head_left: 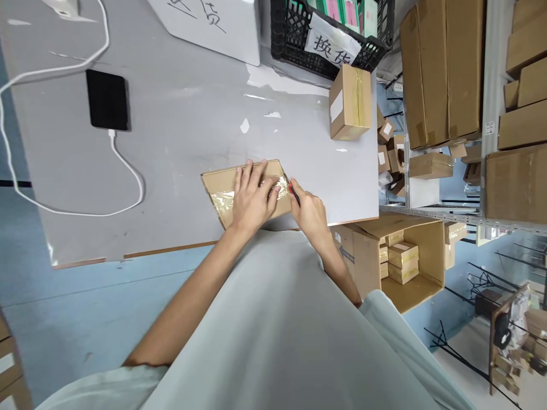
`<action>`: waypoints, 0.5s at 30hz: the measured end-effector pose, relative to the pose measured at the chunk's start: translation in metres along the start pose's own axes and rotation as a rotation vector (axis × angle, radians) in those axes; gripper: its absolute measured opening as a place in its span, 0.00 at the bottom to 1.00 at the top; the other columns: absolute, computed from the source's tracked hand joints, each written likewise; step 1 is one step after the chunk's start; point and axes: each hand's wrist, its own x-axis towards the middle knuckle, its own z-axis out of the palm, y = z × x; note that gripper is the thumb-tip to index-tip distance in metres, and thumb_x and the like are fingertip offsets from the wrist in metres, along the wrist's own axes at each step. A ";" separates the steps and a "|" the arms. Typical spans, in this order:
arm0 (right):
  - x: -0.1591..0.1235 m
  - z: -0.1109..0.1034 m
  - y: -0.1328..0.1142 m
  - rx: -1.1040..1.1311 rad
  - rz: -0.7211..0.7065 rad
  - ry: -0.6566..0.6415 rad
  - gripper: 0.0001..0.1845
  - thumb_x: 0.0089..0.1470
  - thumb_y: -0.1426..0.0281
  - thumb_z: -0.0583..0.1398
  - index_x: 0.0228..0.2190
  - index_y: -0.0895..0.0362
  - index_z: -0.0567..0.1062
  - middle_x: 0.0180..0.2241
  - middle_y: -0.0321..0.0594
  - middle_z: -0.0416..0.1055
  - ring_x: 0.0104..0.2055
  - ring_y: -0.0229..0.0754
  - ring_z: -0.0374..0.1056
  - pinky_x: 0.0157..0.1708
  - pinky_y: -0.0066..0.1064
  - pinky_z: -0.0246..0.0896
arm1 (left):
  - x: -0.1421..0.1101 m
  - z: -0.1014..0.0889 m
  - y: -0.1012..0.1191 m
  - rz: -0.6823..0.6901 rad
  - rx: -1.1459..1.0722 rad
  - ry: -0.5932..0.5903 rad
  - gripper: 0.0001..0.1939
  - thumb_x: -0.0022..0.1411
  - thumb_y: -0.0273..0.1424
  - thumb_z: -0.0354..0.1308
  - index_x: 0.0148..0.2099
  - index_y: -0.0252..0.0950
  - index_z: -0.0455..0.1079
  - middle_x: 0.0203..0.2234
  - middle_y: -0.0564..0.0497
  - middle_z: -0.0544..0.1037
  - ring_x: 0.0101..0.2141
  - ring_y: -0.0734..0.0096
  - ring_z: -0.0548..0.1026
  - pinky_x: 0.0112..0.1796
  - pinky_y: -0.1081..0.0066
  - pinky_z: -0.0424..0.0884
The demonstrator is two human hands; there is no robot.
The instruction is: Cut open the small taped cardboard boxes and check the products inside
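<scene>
A small cardboard box [216,181] with shiny tape across its top lies near the front edge of the table. My left hand [252,196] rests on top of it with the fingers spread, pressing on the tape and cardboard. At the box's right end, my right hand [310,212] is closed around a utility knife [294,192] with a red and black handle. The knife's tip is at the right edge of the box; whether the blade has entered the tape I cannot tell.
A taped carton [350,102] stands at the table's right, below a black crate [294,40]. A black device [107,100] with a white cable [123,162] lies at left. A large open carton [410,290] holding several small boxes sits right of the table, near shelves.
</scene>
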 end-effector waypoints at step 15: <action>-0.005 0.012 -0.027 -0.022 0.097 0.017 0.33 0.83 0.70 0.47 0.82 0.56 0.58 0.55 0.53 0.86 0.53 0.53 0.83 0.56 0.38 0.74 | -0.002 0.000 -0.012 0.060 0.068 -0.043 0.19 0.83 0.44 0.55 0.64 0.44 0.80 0.82 0.44 0.65 0.84 0.39 0.53 0.81 0.30 0.42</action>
